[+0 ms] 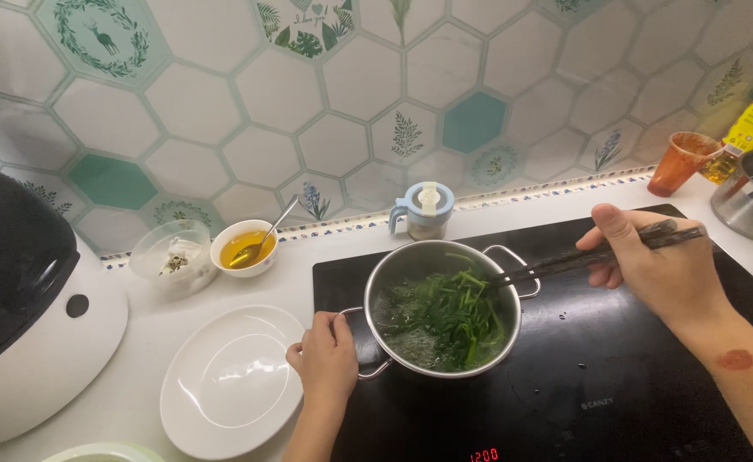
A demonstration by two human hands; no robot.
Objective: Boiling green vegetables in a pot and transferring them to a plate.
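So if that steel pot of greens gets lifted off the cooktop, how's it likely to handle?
The pot probably feels heavy for its size, since water and greens fill it. The liquid may slosh if tilted. The left hand grips just one side handle, so it would likely tip without the other handle.

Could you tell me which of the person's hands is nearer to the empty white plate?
Left. The left hand grips the steel pot's near handle, right beside the white plate's rim. The right hand holds dark chopsticks beyond the pot, far from the plate.
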